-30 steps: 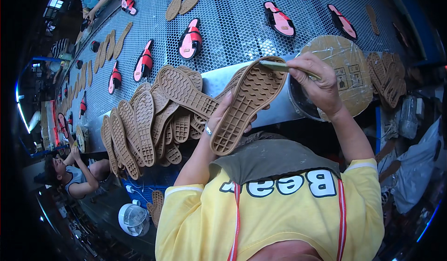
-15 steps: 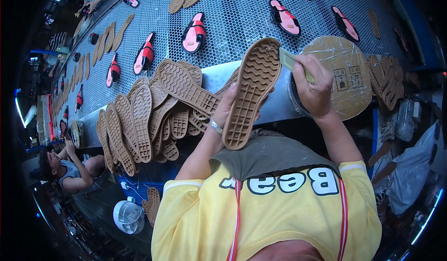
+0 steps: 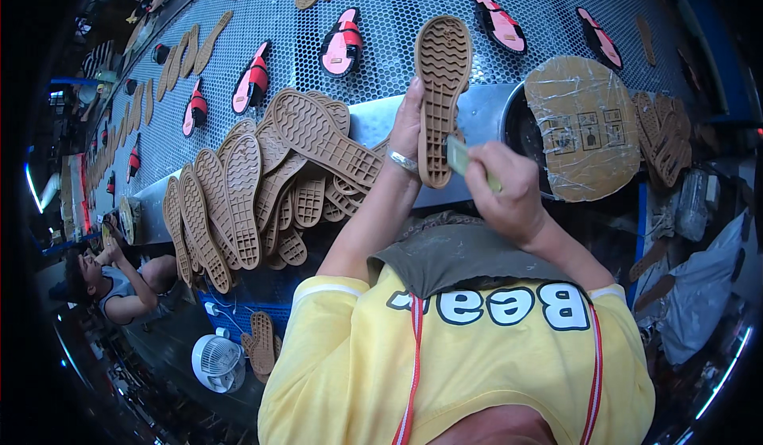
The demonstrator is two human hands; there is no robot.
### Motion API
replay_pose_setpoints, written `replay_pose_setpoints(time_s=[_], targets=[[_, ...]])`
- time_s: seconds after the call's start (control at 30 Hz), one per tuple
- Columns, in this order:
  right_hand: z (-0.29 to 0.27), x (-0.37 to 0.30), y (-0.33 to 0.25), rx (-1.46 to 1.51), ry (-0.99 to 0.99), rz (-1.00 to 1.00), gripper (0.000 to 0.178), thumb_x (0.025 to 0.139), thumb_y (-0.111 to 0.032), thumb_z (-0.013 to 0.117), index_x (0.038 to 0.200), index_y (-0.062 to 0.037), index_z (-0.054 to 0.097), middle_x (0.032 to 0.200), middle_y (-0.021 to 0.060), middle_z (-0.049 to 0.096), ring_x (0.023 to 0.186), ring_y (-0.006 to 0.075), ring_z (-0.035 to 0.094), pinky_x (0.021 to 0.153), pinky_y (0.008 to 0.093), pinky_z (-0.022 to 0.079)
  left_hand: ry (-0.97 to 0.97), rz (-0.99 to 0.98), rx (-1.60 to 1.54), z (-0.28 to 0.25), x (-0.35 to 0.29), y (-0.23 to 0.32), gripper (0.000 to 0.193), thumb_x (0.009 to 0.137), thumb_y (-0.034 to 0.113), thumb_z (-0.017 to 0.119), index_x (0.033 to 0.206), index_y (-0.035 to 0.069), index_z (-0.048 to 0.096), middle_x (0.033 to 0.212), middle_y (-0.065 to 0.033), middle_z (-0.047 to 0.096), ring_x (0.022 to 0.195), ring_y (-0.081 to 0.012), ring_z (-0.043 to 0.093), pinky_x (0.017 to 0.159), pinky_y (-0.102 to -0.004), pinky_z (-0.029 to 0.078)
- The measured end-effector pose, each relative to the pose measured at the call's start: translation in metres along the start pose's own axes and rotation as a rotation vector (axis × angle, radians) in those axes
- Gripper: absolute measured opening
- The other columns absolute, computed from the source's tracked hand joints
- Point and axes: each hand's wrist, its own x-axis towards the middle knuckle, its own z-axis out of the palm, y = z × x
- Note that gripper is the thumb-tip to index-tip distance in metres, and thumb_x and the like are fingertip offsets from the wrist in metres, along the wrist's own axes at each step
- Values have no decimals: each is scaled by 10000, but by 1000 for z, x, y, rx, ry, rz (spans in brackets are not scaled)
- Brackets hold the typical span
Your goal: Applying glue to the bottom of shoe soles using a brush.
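Upright over the metal table edge stands a tan shoe sole (image 3: 443, 63), its wavy and gridded tread turned toward me. My left hand (image 3: 408, 123) grips it along its left side, fingers behind it. A pale green flat-handled brush (image 3: 458, 157) is closed in my right hand (image 3: 509, 187); its tip touches the sole's right edge near the heel end. The bristles are mostly hidden. Beside my right hand sits a dark round pot (image 3: 520, 131), partly covered by a taped cardboard piece (image 3: 584, 127).
A heap of tan soles (image 3: 238, 199) overhangs the metal ledge (image 3: 381, 119) at left; more soles (image 3: 664, 139) lie at right. Beyond, a mesh conveyor (image 3: 397, 0) carries pink-and-red sandals (image 3: 342, 48) and soles. A white fan (image 3: 218, 363) and a seated person (image 3: 119, 286) are lower left.
The sole has moved up and away from me and now stands more upright. My right hand has brought the brush down from the toe end's right edge to near the heel.
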Motion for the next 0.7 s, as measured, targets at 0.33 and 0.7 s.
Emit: replay_pose_setpoints(time_s=[0.33,0.7], targets=[[-46,21,25,556,-417,214,137,822,-39,600,943,8,642,787,53,600,682,103,545,590,229,431,-69,-71,-17,18,-18,17,605,904,568,372,1175,44,505,824,-76,609,635,-135,585,559,-279,525],[-23,33,69,-112,106,-434,220,752,0,616,965,-35,656,841,92,630,749,228,604,676,333,503,-260,-214,-90,10,-32,14,687,880,577,414,1329,59,381,1095,-151,592,732,-156,603,632,-283,539]])
